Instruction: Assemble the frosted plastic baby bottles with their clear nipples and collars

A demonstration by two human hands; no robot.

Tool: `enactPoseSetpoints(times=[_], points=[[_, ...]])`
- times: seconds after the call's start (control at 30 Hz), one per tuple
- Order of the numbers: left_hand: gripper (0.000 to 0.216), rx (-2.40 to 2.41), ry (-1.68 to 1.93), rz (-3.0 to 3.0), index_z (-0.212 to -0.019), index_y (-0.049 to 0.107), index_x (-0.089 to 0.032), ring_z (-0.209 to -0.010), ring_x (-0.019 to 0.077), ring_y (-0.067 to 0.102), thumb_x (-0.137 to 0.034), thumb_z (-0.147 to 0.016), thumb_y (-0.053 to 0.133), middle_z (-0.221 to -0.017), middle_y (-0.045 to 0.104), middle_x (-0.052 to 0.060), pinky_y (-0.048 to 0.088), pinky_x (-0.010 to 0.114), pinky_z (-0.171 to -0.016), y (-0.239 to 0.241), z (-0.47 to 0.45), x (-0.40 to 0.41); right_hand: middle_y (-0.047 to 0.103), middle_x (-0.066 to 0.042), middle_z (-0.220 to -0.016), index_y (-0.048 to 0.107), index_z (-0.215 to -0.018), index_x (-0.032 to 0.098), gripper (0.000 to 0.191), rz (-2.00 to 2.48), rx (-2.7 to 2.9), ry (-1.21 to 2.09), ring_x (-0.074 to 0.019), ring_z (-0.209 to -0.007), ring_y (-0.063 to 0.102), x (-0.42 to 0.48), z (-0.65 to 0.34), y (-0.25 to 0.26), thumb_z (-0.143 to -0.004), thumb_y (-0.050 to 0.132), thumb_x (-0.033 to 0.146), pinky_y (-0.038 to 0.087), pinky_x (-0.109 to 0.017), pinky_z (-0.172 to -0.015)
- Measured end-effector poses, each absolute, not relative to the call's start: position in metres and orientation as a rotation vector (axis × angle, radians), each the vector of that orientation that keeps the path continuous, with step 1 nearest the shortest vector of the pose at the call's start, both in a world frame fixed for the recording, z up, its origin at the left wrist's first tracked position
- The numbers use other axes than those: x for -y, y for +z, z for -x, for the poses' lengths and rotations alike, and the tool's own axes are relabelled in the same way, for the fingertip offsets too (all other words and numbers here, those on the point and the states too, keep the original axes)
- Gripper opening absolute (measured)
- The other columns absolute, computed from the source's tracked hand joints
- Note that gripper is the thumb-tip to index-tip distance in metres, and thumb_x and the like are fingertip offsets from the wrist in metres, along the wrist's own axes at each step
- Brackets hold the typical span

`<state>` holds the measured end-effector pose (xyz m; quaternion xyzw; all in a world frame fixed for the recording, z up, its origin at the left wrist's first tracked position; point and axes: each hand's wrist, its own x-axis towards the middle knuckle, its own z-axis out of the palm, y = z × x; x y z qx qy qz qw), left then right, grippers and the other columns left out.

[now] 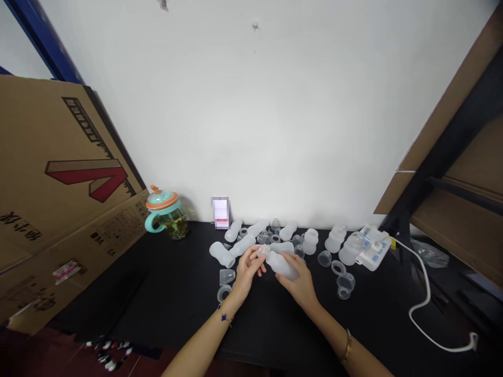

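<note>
Above the black table, my right hand (pixel 296 275) is wrapped round a frosted white baby bottle (pixel 283 266), tilted with its neck toward the left. My left hand (pixel 248 266) pinches a clear bottle nipple with its collar (pixel 262 251) right at the bottle's mouth; whether the two touch I cannot tell. Around both hands lie several more frosted bottles, among them one lying on its side (pixel 222 254) at the left and one standing uncapped (pixel 310 241) at the right. A clear cap (pixel 227 276) and a ring (pixel 224 293) rest near my left wrist.
Two assembled bottles (pixel 335 239) stand by a white power strip (pixel 373 248) with a white cable (pixel 426 293). Clear caps and rings (pixel 346 284) lie in front of them. A teal-lidded jug (pixel 167 214) and a blurred phone-like screen (pixel 220 213) stand left. Cardboard (pixel 58 183) borders the table.
</note>
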<state>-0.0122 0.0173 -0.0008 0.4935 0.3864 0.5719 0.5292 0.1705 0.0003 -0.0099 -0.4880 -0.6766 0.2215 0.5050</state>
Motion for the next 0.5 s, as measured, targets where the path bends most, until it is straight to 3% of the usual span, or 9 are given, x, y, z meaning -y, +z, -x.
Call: enactPoseSetpoints(times=[0.5], points=[[0.046, -0.982, 1.276, -1.248, -0.106, 0.064, -0.015, -0.052, 0.0097, 0.050, -0.049, -0.077, 0.075, -0.073, 0.062, 0.000, 0.040, 0.021, -0.048, 0.0027, 0.0117, -0.0153, 0.068, -0.006, -0.119, 0.067, -0.121, 0.030, 0.047, 1.175, 1.632, 0.594, -0.0304, -0.111, 0.063, -0.0020, -0.1681, -0.0158, -0.074, 0.073, 0.030, 0.050, -0.047, -0.098]])
